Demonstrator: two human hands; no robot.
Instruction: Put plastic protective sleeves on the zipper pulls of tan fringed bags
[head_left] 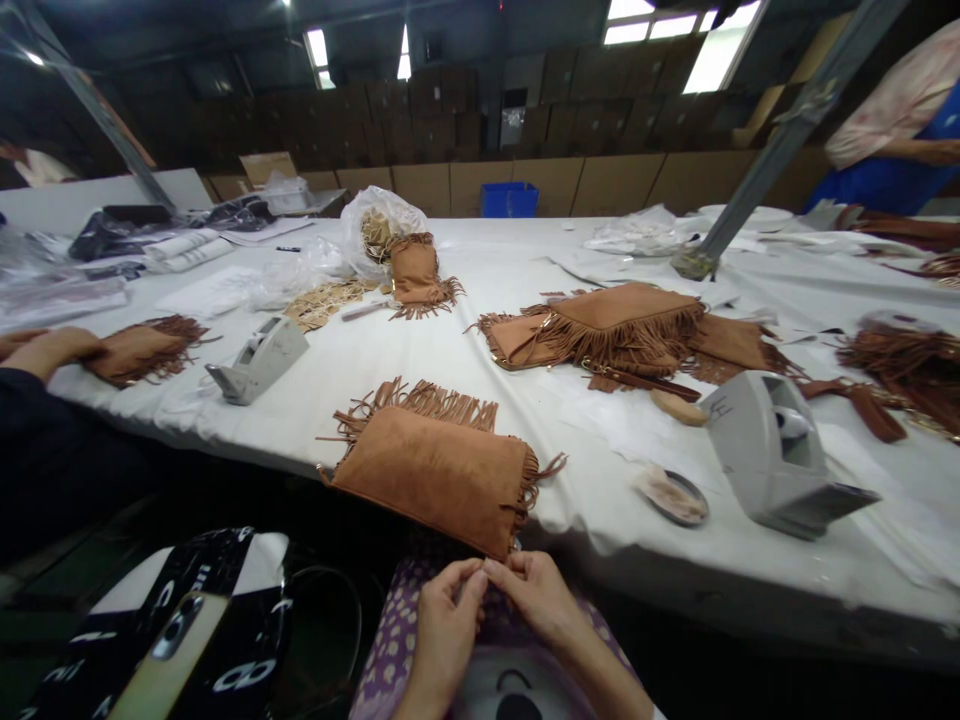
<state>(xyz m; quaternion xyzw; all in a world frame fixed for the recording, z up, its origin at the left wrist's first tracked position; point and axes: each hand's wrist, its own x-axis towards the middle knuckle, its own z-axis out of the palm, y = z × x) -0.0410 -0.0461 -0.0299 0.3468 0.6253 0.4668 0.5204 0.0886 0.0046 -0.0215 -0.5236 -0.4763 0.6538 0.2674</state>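
Observation:
My left hand (444,625) and my right hand (537,595) meet in my lap just below the table edge. Their fingertips are pinched together on something too small to make out. Right above them a brown suede fringed bag (439,470) lies flat on the white table (480,330), overhanging its near edge.
Two grey tape dispensers (259,360) (776,455) stand on the table. More fringed bags (622,330) (416,270) lie further back, with plastic wrap (375,225). Another person's hand (49,350) rests on a bag at left; a person stands at far right (892,120). A phone (169,650) lies at lower left.

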